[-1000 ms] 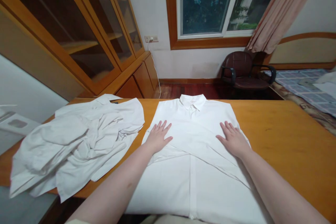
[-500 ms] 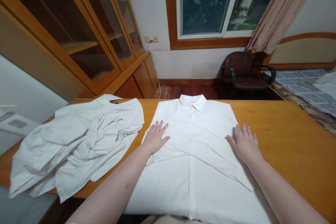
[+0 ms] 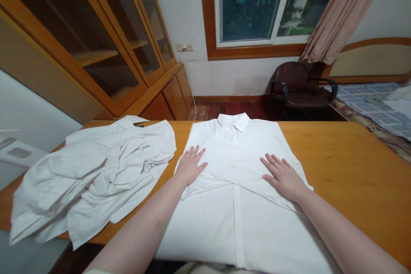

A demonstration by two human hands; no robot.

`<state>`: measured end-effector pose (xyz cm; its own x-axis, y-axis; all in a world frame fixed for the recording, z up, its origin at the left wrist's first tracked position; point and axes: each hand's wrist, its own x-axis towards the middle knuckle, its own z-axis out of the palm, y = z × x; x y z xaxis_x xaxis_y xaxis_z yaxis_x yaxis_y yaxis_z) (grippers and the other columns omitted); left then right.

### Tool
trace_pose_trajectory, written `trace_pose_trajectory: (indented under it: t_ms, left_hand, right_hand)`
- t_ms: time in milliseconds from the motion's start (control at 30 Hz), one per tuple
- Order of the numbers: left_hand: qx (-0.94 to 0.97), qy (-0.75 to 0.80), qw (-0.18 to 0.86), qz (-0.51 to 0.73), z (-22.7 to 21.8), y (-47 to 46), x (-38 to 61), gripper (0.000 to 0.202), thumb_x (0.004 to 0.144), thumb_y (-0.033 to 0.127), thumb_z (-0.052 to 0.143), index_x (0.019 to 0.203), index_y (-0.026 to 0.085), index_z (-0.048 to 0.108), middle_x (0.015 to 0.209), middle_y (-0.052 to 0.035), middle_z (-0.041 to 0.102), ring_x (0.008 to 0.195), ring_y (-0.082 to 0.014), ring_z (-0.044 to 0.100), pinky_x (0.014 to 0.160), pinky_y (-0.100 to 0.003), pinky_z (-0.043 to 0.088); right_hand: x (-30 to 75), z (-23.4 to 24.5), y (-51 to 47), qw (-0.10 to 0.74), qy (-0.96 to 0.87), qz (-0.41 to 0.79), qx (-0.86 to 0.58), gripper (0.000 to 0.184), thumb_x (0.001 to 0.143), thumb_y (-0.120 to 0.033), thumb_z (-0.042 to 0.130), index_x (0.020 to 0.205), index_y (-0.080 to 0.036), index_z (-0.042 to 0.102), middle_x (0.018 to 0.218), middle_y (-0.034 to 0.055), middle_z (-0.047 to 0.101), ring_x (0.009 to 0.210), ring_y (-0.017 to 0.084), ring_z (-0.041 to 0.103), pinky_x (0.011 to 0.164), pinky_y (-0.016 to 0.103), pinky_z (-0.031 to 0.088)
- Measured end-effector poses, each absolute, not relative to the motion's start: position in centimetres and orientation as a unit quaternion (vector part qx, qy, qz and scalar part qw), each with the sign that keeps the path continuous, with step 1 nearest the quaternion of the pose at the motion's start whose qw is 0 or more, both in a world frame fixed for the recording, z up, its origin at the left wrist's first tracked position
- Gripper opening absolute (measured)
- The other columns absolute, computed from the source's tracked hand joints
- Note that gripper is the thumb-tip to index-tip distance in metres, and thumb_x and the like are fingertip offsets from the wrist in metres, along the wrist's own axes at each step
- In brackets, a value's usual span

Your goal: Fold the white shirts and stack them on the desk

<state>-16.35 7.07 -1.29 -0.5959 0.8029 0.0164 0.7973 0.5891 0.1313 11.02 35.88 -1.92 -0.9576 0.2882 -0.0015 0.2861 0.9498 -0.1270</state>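
Note:
A white collared shirt (image 3: 239,145) lies flat on the wooden table (image 3: 346,158), collar away from me, with both sleeves folded across its front. My left hand (image 3: 190,165) rests flat on the shirt's left side, fingers spread. Flat on the right half, over the crossed sleeves, lies my right hand (image 3: 282,175), also with its fingers apart. Neither hand holds anything.
A crumpled pile of white garments (image 3: 93,175) lies on the table's left part. A glass-fronted wooden cabinet (image 3: 96,38) stands at the left. A dark armchair (image 3: 298,85) is beyond the table under the window, and a bed (image 3: 382,102) is at the far right.
My right hand slid out to the shirt's right edge, then came back inward onto the folded sleeves. My left hand stayed nearly still.

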Motion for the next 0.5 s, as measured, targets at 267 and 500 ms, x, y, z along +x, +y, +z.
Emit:
trace_pose_trajectory:
  t_ms: [267,500]
  left_hand:
    - [0.451,0.889,0.029,0.073,-1.3,8.8,-18.6,0.059,0.088,0.053,0.040,0.142,0.028,0.035,0.152,-0.0053,0.025,0.140,-0.0272,0.019,0.113,-0.046,0.017]
    - [0.431,0.886,0.045,0.167,-1.2,8.7,-19.4,0.053,0.087,0.046,0.047,0.135,0.022,0.045,0.149,-0.0075,0.032,0.140,-0.0261,0.021,0.113,-0.047,0.017]
  right_hand:
    - [8.7,-1.5,37.1,-0.006,-0.986,0.059,-0.155,0.063,0.091,-0.059,0.027,0.145,-0.027,0.030,0.152,0.0047,0.024,0.140,0.023,0.020,0.111,0.048,0.020]
    - [8.5,-0.5,37.4,0.046,-0.971,0.155,-0.176,0.058,0.088,-0.055,0.038,0.134,-0.021,0.049,0.144,0.0087,0.041,0.131,0.026,0.038,0.108,0.044,0.028]
